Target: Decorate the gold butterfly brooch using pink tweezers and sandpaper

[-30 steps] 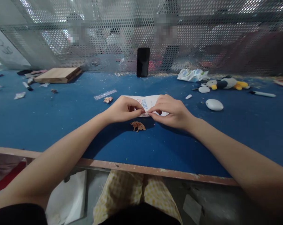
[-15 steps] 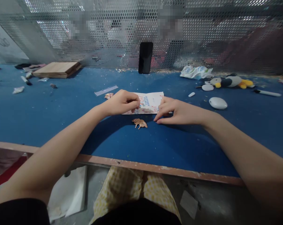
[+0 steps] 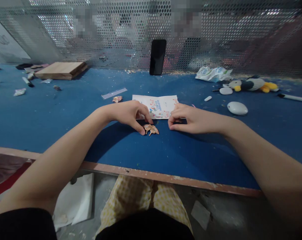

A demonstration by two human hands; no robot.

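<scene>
Thumb and forefinger parted, a person's left hand (image 3: 129, 112) straddles the left end of one shiny gold-coloured ornament (image 3: 152, 129) on a blue tabletop (image 3: 140, 153); a second, pinkish-gold piece (image 3: 117, 99) lies beyond. The right hand (image 3: 187, 117) curls beside one white printed paper (image 3: 163, 106), any hold impossible to tell.

Left grip (image 3: 129, 113) parted, thumb (image 3: 139, 128) low; right grip (image 3: 189, 118) loosely curled; forearms (image 3: 73, 156) angled inward.
</scene>
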